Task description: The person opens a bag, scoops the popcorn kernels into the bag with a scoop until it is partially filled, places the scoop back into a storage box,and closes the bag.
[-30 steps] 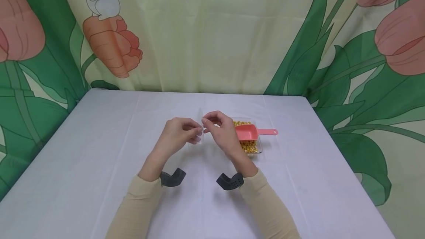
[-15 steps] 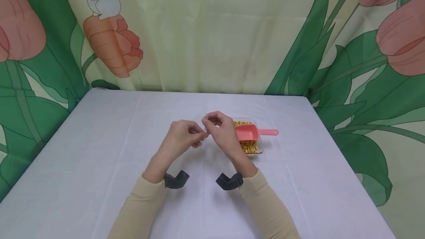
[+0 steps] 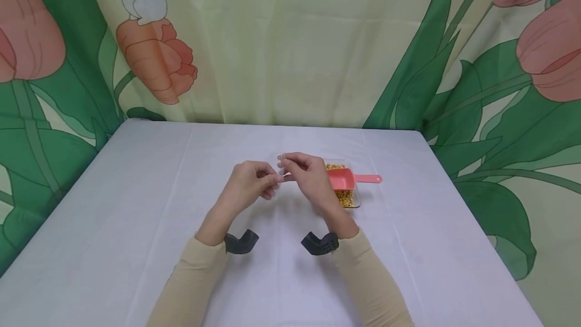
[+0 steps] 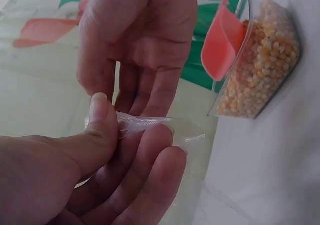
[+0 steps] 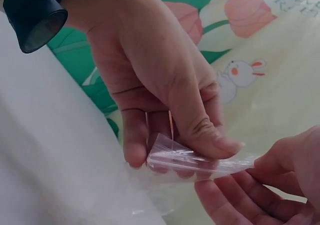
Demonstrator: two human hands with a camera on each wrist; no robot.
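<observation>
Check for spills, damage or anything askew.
Nothing stands out: the corn sits inside the clear container, no loose kernels show, and the pink scoop lies across the top. The plastic bag is creased, but no tear shows.

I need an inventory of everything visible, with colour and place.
Tablecloth: one, white, below
Container: one, transparent, tablecloth, right of centre
Corn kernels: many, yellow, inside container
Scoop: one, pink, atop container
Plastic bag: one, clear, left of container
Backdrop: one, pale yellow, behind
Printed rabbit: at least one, white, backdrop
Printed carrot: one, orange, below rabbit
Printed tulips: several, pink-and-green, backdrop sides
Wrist devices: two, black, foreground
Sleeves: two, beige, foreground
Left hand: one, pinching bag
Right hand: one, pinching bag
</observation>
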